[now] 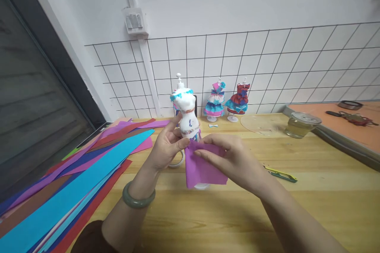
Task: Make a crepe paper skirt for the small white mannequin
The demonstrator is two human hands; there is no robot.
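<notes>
A small white dress form [188, 116] stands upright in front of me, with blue scraps at its shoulders and coloured bits at its waist. A piece of purple crepe paper [204, 168] hangs against its lower edge. My left hand [168, 146] is closed around the form's lower side, its thumb pressing the paper's upper left corner. My right hand [228, 154] pinches the paper's upper part between thumb and fingers. Behind the paper, the form's stand is mostly hidden; part of its white base [202, 186] shows below.
Crepe paper strips [89, 178] in several colours spread over the left. A tape roll [177, 161] lies by my left hand. Two dressed forms [215, 101] stand at the wall near a small bow [213, 125]. Rightward are a yellow-green cutter [282, 174] and a lidded jar [301, 125].
</notes>
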